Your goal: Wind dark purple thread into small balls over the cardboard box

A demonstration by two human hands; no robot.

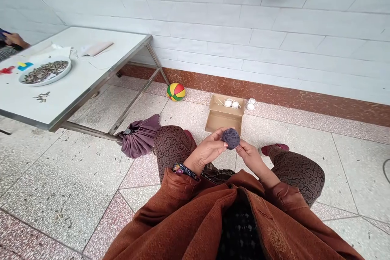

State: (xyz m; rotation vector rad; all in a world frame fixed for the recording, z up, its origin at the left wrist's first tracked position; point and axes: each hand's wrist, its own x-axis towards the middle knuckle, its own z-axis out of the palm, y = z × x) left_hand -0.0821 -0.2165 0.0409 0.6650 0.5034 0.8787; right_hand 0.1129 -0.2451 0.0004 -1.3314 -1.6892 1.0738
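A dark grey-purple ball of yarn (pixel 230 138) is held up between my two hands, above my lap. My left hand (pixel 210 148) grips it from the left, with the thumb across its near side. At the ball's lower right, the fingers of my right hand (pixel 250 155) close in a pinch against it; whether they also hold a loose strand I cannot make out. Beyond my hands an open cardboard box (pixel 225 121) lies on the floor. Small white balls of yarn (pixel 231 103) with loose strands rest on its lid, and other white balls (pixel 250 104) sit just right of it.
At left stands a white table (pixel 100 63) bearing a dish (pixel 68 69) of seed husks. A purple cloth bag (pixel 138 140) lies by its leg, and a colourful ball (pixel 176 92) near the wall. Another person's hand (pixel 16 40) shows at far left.
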